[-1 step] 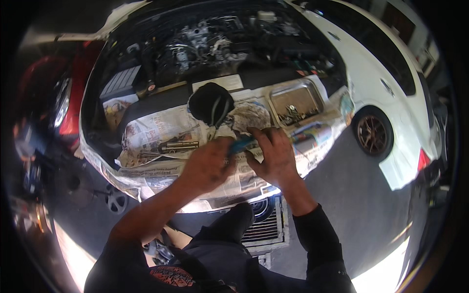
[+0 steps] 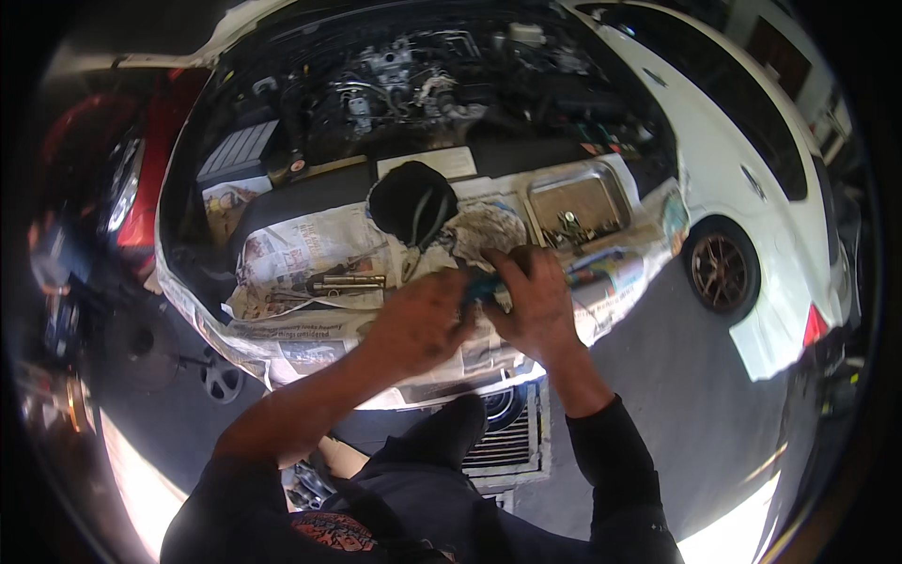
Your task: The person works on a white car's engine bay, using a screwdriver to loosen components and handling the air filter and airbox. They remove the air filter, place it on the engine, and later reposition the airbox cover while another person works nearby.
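My left hand [image 2: 418, 315] grips a teal object [image 2: 479, 291], too blurred to identify, above newspaper sheets on the car's front. My right hand [image 2: 531, 310] holds the same object from the right, fingers curled over it. Just beyond my hands are a crumpled dirty paper [image 2: 479, 230] and a round black item [image 2: 399, 202] with a dark hose-like strip over it. Shiny socket tools [image 2: 348, 282] lie left of my left hand. A metal tray [image 2: 540, 188] with loose hardware sits behind my right hand.
An exposed engine [image 2: 395, 85] fills the open bay behind the papers. A white car [image 2: 770, 244] stands at the right, a red car [image 2: 146, 160] at the left. Below the bumper are a floor grate [image 2: 512, 442] and a loose wheel [image 2: 223, 376].
My left hand has moved slightly to the right with the teal object. My right hand has shifted a little, its thumb now more hidden. The view has moved slightly.
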`<state>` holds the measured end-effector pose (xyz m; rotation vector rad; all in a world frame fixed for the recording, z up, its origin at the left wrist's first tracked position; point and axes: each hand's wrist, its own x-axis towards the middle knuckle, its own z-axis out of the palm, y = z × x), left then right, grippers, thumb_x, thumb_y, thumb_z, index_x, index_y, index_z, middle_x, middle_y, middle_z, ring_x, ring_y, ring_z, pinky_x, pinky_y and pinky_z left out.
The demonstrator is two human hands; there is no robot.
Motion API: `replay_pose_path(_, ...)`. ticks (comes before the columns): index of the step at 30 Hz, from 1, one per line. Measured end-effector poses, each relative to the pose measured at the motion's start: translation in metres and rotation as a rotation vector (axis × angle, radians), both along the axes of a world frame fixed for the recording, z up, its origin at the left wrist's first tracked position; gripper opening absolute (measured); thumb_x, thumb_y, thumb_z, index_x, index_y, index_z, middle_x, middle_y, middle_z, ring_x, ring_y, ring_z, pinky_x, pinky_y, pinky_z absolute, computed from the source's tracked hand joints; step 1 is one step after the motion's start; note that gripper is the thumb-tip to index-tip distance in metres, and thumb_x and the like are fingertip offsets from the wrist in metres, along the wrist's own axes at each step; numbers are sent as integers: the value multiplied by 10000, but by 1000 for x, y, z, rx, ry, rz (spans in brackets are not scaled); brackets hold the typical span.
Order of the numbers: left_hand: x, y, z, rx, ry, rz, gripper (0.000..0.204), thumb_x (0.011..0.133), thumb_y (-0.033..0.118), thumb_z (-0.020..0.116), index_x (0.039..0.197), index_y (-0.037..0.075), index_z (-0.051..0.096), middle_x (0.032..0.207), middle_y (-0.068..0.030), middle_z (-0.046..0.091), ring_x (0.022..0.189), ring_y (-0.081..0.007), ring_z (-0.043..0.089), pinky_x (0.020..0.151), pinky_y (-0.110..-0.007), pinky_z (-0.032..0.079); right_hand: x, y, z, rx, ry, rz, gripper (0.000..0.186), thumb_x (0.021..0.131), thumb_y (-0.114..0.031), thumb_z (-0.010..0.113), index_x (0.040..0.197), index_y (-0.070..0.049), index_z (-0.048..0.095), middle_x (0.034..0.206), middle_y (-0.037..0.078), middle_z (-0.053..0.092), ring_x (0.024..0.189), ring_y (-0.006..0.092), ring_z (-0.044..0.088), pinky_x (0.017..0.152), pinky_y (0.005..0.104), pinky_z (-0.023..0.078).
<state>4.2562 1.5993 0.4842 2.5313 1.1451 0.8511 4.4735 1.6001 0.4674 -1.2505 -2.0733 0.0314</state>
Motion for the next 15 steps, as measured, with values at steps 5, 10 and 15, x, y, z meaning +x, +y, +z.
replay_pose_path(5,37,76,31,-257,-278,-116,504,951,265,752,1372,61,563,1214,-188,664,1068,-337,702,941,-441,588,45,82,40,-84,-74,34,529,752,-79,821,1261,-108,681,1159,146,619,1095,377,605,934,488,527)
replay_pose_path(10,-5,242,8,-310,-315,376,413,1010,329,708,1280,25,634,1167,-210,683,1041,-325,694,894,-433,574,84,162,62,-174,369,-66,296,904,-99,812,1162,-26,687,1063,159,692,961,301,683,851,394,540)
replay_pose_path(15,-62,349,-67,-83,283,750,445,1036,405,606,1263,28,667,1274,-221,683,1196,-404,632,1096,-507,468,101,229,73,-514,957,-90,259,1019,-208,769,1164,-14,677,959,28,683,862,126,628,794,311,518)
